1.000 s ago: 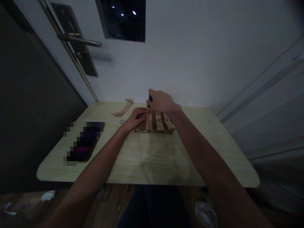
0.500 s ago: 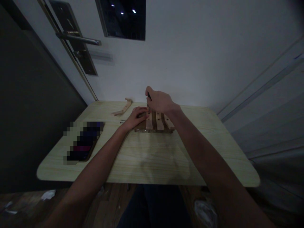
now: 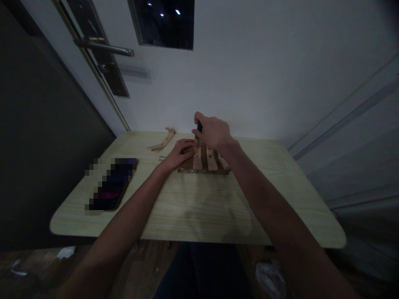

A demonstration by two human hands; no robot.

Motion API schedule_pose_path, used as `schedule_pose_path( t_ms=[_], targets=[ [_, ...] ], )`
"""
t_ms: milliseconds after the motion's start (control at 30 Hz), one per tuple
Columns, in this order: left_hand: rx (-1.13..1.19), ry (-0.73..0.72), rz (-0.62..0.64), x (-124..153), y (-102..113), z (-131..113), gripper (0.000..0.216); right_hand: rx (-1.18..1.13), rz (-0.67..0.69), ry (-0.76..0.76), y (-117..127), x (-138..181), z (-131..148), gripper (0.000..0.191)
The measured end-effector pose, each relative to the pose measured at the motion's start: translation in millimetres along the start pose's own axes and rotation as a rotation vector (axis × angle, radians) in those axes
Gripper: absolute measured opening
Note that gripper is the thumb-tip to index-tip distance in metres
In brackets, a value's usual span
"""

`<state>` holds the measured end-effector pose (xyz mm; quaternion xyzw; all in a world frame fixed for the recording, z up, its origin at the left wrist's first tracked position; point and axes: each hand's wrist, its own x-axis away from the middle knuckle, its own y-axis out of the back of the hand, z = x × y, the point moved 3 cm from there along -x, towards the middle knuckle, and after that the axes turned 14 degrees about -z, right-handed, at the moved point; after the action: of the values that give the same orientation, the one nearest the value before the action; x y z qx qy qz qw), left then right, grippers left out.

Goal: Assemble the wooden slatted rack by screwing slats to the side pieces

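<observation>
A small wooden slatted piece lies near the far middle of a light wood-grain table. My left hand rests on its left end, fingers curled over the slat and holding it down. My right hand is closed around a dark-handled tool, likely a screwdriver, held upright with its tip at the far end of a slat.
A curved wooden part lies at the table's far left, with small screws beside my left hand. A dark phone sits on the left side. A door with a metal lever handle stands left; a white wall is behind.
My right hand has turned slightly on the tool and risen a little. My left hand stays on the slatted piece. The view has shifted slightly.
</observation>
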<state>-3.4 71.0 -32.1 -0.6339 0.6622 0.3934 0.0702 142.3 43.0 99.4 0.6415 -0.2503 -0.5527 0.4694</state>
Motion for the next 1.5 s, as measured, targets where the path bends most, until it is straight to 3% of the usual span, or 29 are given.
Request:
schedule_pose_path(
  t_ms=[300, 467, 567, 833, 1033, 1333, 1500],
  targets=[
    [0.0, -0.039, -0.008, 0, 1, -3, 0.026, -0.192, -0.076, 0.094, 3, 3, -8, 0.035],
    [0.007, 0.017, 0.005, 1, 2, -4, 0.026, -0.255, -0.047, 0.108, -1, -1, -16, 0.023],
    [0.025, 0.024, -0.004, 1, 2, -4, 0.025, -0.19, -0.034, 0.08, 0, -1, -11, 0.019],
    [0.049, 0.024, -0.022, 0, 1, 0, 0.026, 0.037, 0.016, -0.106, 4, 2, 14, 0.036],
    [0.026, 0.03, -0.014, 0, 1, -3, 0.026, 0.061, 0.116, -0.059, 5, 4, 14, 0.052],
    [-0.006, 0.044, -0.008, 1, 1, -5, 0.027, 0.08, 0.079, -0.096, 13, 3, 10, 0.035],
    [0.018, 0.018, -0.017, 1, 0, -3, 0.026, 0.085, 0.013, -0.18, 10, -2, 8, 0.038]
  ],
)
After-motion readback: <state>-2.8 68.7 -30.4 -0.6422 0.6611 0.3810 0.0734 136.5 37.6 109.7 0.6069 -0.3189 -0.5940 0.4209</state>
